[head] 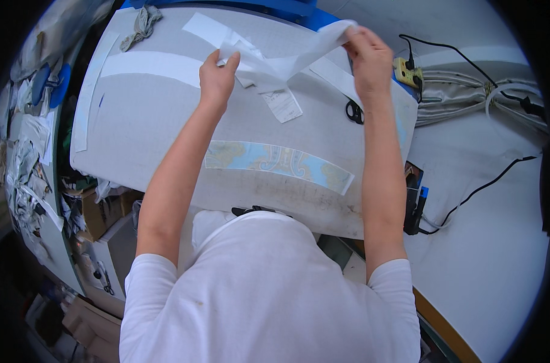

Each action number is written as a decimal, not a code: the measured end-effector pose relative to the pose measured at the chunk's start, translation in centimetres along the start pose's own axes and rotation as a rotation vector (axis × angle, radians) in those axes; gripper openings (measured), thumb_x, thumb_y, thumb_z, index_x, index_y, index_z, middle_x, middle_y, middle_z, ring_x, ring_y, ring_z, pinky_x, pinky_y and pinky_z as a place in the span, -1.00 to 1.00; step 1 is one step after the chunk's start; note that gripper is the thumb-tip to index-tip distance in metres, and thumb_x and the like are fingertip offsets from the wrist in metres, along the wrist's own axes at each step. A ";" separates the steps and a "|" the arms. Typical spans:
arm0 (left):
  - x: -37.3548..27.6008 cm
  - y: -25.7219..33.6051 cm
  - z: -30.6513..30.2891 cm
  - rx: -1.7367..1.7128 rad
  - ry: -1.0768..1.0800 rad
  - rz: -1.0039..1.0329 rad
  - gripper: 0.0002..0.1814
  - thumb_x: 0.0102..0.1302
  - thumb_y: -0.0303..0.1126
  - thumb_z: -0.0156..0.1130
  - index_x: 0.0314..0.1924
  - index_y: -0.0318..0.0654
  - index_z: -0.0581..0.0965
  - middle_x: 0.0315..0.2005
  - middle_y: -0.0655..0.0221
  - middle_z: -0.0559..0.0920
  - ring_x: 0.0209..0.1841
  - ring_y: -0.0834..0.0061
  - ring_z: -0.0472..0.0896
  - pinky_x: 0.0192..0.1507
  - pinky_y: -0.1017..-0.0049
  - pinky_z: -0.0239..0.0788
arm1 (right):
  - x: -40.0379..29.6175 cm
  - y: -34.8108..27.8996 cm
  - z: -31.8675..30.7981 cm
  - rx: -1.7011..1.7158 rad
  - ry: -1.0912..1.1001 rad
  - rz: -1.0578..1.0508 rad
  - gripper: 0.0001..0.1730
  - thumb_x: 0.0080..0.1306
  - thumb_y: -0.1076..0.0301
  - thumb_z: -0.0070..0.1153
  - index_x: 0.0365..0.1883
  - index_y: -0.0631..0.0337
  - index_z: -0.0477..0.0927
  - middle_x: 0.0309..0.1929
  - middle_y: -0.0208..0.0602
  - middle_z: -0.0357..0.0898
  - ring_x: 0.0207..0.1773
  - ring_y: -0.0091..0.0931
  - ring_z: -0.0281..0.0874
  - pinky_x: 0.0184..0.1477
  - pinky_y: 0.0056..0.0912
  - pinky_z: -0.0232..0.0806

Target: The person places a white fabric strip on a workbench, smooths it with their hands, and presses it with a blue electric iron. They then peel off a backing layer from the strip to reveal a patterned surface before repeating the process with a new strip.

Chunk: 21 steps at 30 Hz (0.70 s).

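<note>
A translucent white strip of thin material (286,68) spans the gap between my two hands, sagging in the middle. My right hand (372,61) pinches its raised far end above the board's right side. At the other end, my left hand (216,77) has the strip at its thumb and forefinger; the grip itself is partly hidden. Below them, a curved blue and tan paisley-patterned strip (279,159) with white edging lies on the pale padded ironing table (157,122). A paper slip with writing (284,106) lies under the sagging strip. Black-handled scissors (354,112) are beside my right forearm, partly covered.
A curved white strip (147,66) and a pale straight strip (93,100) lie at the left. A crumpled grey cloth (142,27) sits at the far left corner. Beyond the right edge are a yellow power socket block (406,71) and black cables (465,195).
</note>
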<state>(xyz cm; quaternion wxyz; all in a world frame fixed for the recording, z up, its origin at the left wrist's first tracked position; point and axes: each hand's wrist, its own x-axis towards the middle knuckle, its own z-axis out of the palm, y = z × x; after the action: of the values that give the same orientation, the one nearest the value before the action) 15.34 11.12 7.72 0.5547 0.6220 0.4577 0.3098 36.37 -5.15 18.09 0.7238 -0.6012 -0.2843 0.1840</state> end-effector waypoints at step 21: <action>-14.5 8.8 -1.3 -1.347 -0.984 -0.584 -0.30 0.42 -0.25 0.34 0.38 -0.58 0.35 0.32 -0.05 0.49 0.40 0.11 0.45 0.51 0.07 0.22 | -12.7 -14.7 -1.0 -0.075 -0.508 0.616 -0.68 0.49 0.26 0.21 0.06 0.33 0.69 -0.23 -0.41 0.75 -0.30 -0.75 0.66 -0.27 -0.70 0.47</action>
<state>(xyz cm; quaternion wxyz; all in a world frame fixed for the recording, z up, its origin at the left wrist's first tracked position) 10.58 -1.27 18.29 0.9945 0.0839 0.0279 0.0569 26.14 -16.71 29.86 0.5190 -0.6196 -0.2671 0.5247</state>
